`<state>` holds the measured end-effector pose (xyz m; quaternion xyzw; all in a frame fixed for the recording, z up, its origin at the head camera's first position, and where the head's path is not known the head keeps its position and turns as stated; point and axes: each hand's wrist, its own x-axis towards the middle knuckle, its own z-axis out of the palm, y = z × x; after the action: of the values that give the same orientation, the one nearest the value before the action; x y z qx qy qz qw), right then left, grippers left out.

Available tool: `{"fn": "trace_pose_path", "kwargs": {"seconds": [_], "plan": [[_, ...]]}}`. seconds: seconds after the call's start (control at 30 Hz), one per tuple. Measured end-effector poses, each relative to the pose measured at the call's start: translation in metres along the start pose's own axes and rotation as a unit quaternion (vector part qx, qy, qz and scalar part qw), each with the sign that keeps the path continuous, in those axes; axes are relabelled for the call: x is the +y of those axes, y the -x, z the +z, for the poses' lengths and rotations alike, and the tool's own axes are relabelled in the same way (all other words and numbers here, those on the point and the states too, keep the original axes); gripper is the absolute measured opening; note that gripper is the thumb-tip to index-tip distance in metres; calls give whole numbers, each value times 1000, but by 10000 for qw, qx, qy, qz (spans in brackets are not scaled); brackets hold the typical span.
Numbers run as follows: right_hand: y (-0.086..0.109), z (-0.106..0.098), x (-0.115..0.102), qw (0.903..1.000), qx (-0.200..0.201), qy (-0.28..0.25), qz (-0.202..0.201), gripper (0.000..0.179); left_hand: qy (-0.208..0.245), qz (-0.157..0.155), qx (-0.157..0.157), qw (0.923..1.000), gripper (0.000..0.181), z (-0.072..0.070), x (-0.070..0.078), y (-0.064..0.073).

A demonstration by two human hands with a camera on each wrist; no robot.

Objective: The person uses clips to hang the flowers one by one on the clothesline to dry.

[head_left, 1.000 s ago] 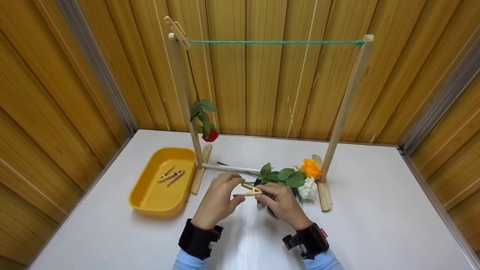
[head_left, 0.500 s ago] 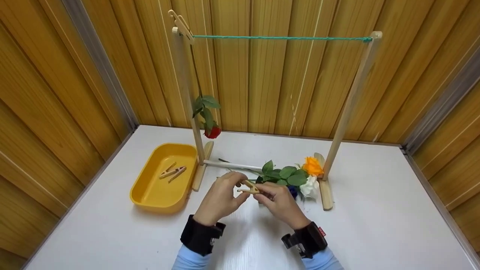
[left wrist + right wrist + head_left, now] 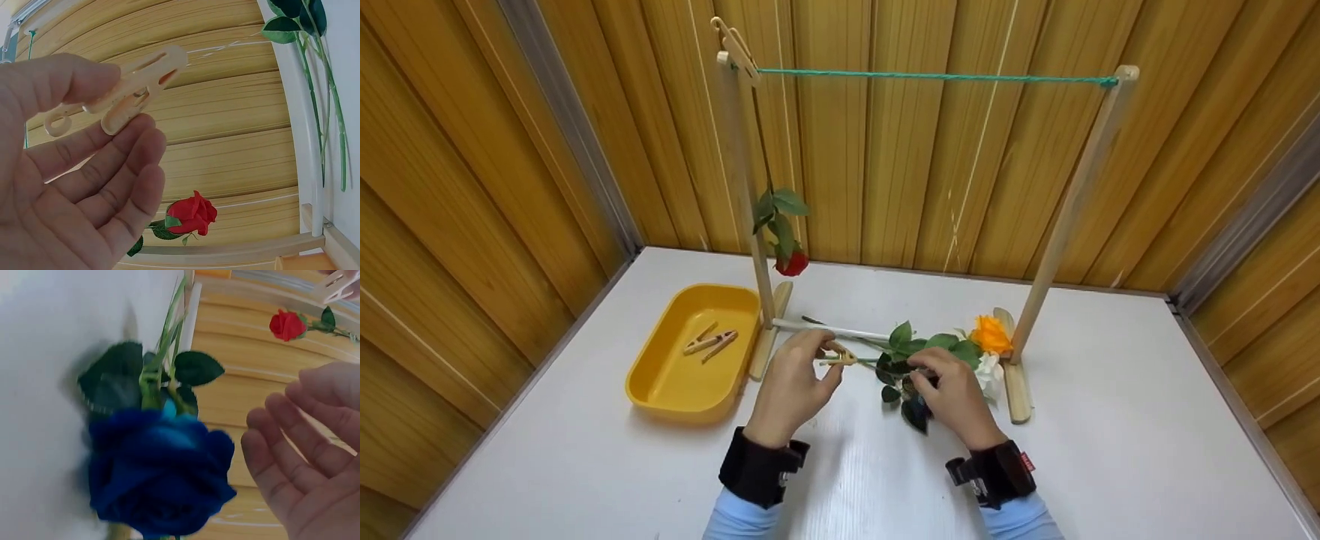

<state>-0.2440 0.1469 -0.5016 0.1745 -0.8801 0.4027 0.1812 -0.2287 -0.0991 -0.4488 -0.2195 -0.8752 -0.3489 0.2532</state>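
Note:
My left hand [image 3: 789, 386] pinches a wooden clothespin [image 3: 143, 84] between thumb and fingers. In the head view my right hand [image 3: 956, 394] is over the flowers on the table, thumb and fingers apart. The right wrist view shows that hand [image 3: 315, 444] with bent, loose fingers and nothing in them, beside a blue rose [image 3: 163, 478]. An orange rose [image 3: 992, 334] and a white rose [image 3: 990, 375] lie with it, their stems pointing left. A red rose [image 3: 792, 263] hangs head down from another clothespin [image 3: 739, 56] at the left end of a green cord [image 3: 930, 76].
The cord runs between two wooden posts, left [image 3: 746, 172] and right [image 3: 1069, 210], joined low down by a white bar [image 3: 832, 330]. A yellow tray [image 3: 682, 414] with a few clothespins [image 3: 711, 343] stands on the left. Wood-patterned panels [image 3: 900, 172] close off the back and sides.
My right hand has let go of the clothespin and moved right to the flowers. The left hand keeps the clothespin and has shifted slightly left and up. The head view has shifted slightly.

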Motion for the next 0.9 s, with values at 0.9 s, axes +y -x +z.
{"fn": "trace_pose_path", "kwargs": {"seconds": [0.9], "plan": [[-2,35,13,9558,-1,2823,-819,23,-93,-35,220,9997,30,-5,-2,-1]]}}
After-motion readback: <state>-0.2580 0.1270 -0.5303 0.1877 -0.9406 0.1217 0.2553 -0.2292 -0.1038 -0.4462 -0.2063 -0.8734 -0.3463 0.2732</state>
